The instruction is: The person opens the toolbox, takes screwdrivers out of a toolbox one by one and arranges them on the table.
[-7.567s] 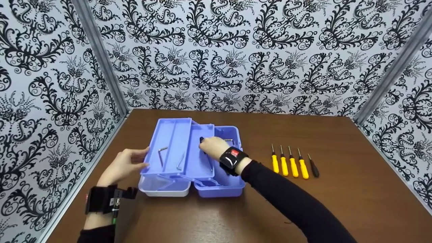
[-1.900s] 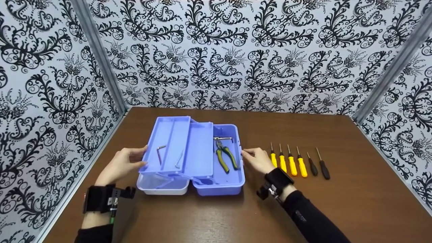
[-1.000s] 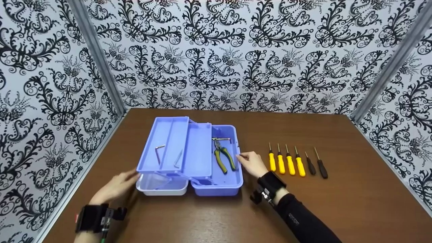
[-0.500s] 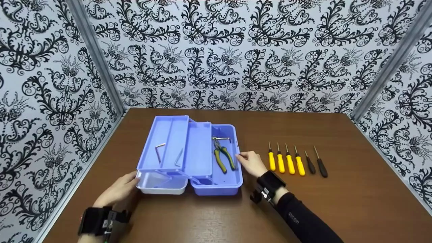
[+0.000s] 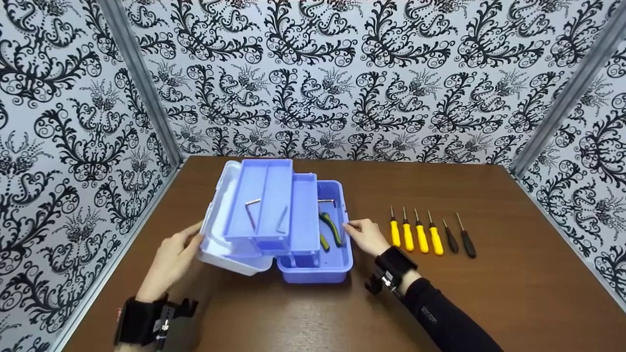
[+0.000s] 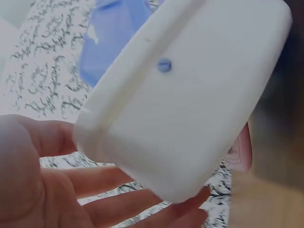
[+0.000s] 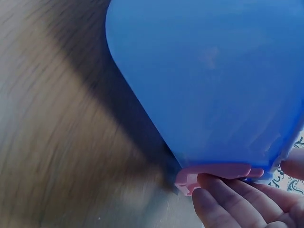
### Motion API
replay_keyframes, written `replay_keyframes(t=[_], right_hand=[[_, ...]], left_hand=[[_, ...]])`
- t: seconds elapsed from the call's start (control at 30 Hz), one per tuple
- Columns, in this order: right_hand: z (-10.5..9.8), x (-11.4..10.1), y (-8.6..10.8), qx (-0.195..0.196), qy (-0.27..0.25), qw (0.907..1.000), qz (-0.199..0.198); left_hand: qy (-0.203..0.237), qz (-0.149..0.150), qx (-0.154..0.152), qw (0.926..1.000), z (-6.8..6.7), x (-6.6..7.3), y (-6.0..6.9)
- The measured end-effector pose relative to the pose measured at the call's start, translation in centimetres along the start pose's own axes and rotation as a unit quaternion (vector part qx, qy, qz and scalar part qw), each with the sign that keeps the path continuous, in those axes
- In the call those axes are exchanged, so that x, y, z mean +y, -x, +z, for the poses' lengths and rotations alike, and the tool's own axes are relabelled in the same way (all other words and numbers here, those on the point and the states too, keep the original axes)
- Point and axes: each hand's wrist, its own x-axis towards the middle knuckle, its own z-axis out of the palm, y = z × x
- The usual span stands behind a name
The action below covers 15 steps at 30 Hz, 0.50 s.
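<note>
A blue plastic toolbox (image 5: 315, 276) stands on the table with its white lid (image 5: 234, 264) partly raised on the left. My left hand (image 5: 171, 261) grips the lid's outer edge, thumb on one side and fingers on the other. The right hand (image 5: 367, 237) pinches the box's right rim, fingertips touching a pink latch (image 7: 223, 170). The stepped trays (image 5: 303, 210) have swung up and right. In the upper tray lie two hex keys, one bronze-coloured (image 5: 249, 215) and one silver (image 5: 282, 220). Pliers (image 5: 331, 229) with green-and-black handles lie in the base, their head hidden under the lower tray.
Right of the box, several yellow-handled screwdrivers (image 5: 421, 239) and two black-handled ones (image 5: 468, 244) lie in a row on the brown table (image 5: 318, 318). Another L-shaped key (image 5: 326, 201) shows at the back of the base. Patterned walls (image 5: 313, 98) enclose the table.
The left hand has moved from the upper tray to the lid and tilted it up; the trays shifted right over the pliers. Earlier, the right hand left the box's inside; a second black screwdriver joined the row.
</note>
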Motion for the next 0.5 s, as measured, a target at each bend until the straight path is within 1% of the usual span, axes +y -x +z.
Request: replay_keyframes(t=[0.07, 0.2, 0.3, 0.37, 0.43, 0.5], right_hand=[[-0.2, 0.1, 0.0, -0.015, 0.003, 0.9999, -0.002], [-0.6, 0.4, -0.1, -0.044, -0.006, 0.999, 0.005], [-0.9, 0.9, -0.1, -0.069, -0.02, 0.9974, 0.002], [-1.1, 1.4, -0.1, -0.089, -0.025, 0.9956, -0.018], [-1.2, 1.9, -0.2, -0.105, -0.029, 0.9927, -0.052], [-1.3, 2.3, -0.4, -0.111, -0.037, 0.9899, -0.08]], left_hand=[[0.003, 0.013, 0.023, 0.9996, -0.2, 0.8, 0.2], [0.031, 0.045, 0.055, 0.997, -0.2, 2.2, 0.4], [0.055, 0.082, 0.073, 0.9924, 0.0, 3.2, 0.4], [0.063, 0.11, 0.081, 0.9887, 0.4, 3.7, 0.3], [0.061, 0.136, 0.088, 0.985, 0.8, 4.2, 0.2], [0.05, 0.158, 0.092, 0.9819, 1.3, 4.6, 0.0]])
